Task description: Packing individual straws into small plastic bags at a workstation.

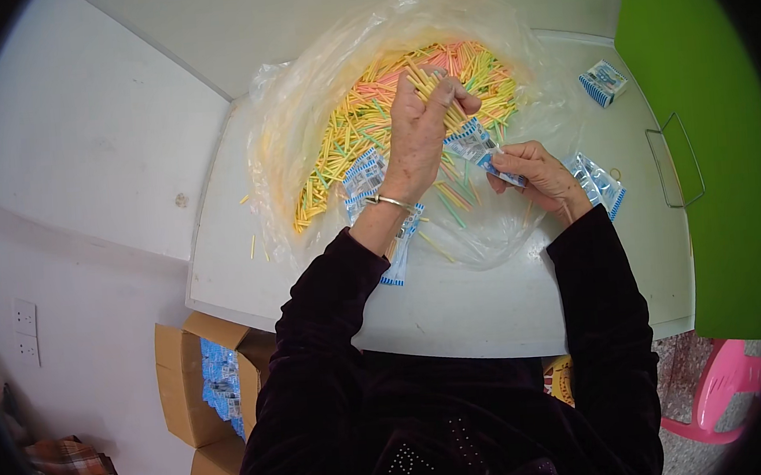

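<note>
My left hand (421, 129) is closed round a bundle of thin yellow sticks (427, 82), held at a slant. Their lower ends meet the top of a small blue-and-white plastic packet (477, 142); I cannot make out how far they go in. Pinched by my right hand (539, 173), that packet is just right of my left hand. Behind both hands lies a heap of yellow, pink and green sticks (340, 161) in a large clear plastic bag (276, 130). Beneath my left wrist are blue-and-white packets (363, 175), partly hidden by the arm.
More packets (602, 188) lie right of my right hand, near a wire stand (677, 159). A bundled packet stack (603, 82) sits at the back right of the white table (457, 320). An open cardboard box (179, 384) with blue packets stands lower left, a pink stool (718, 390) lower right.
</note>
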Demonstrator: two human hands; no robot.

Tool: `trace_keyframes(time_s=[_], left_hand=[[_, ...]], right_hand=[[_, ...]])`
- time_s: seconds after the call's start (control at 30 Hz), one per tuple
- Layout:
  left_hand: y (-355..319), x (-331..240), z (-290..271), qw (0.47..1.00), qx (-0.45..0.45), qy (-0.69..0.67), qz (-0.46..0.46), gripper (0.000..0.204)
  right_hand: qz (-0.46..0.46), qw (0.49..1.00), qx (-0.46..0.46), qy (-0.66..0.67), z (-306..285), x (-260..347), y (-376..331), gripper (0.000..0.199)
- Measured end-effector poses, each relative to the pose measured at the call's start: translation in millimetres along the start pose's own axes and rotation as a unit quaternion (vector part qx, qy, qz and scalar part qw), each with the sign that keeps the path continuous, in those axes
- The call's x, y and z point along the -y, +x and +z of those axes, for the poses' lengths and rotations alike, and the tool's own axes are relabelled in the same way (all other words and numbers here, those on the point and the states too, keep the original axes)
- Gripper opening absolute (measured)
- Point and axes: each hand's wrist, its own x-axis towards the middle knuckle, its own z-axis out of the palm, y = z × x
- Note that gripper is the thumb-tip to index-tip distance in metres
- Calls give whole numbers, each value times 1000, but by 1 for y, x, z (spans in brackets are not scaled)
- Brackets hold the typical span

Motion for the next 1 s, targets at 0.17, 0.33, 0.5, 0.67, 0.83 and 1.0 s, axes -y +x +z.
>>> trace_keyframes(time_s=[0.17, 0.33, 0.5, 0.67, 0.83, 1.0], left_hand=[[-10, 4, 4, 997, -8, 69, 17, 15], [-16, 8, 3, 998, -29, 49, -5, 22], [-18, 9, 1, 998, -20, 63, -2, 22], [-19, 3, 0, 987, 80, 132, -38, 28], [-12, -5, -16, 918, 141, 369, 38, 47], [-11, -20, -12, 833, 196, 517, 23, 47]], right_hand=[[-15, 1000, 25, 5, -3, -5, 2, 22], [-21, 1000, 15, 12, -1, -6, 2, 22], [-13, 1000, -6, 14, -1, -10, 4, 25], [-30, 999, -4, 42, 0, -12, 4, 28], [-53, 998, -13, 45, 2, -12, 6, 31], [-56, 997, -11, 44, 4, -10, 5, 32]])
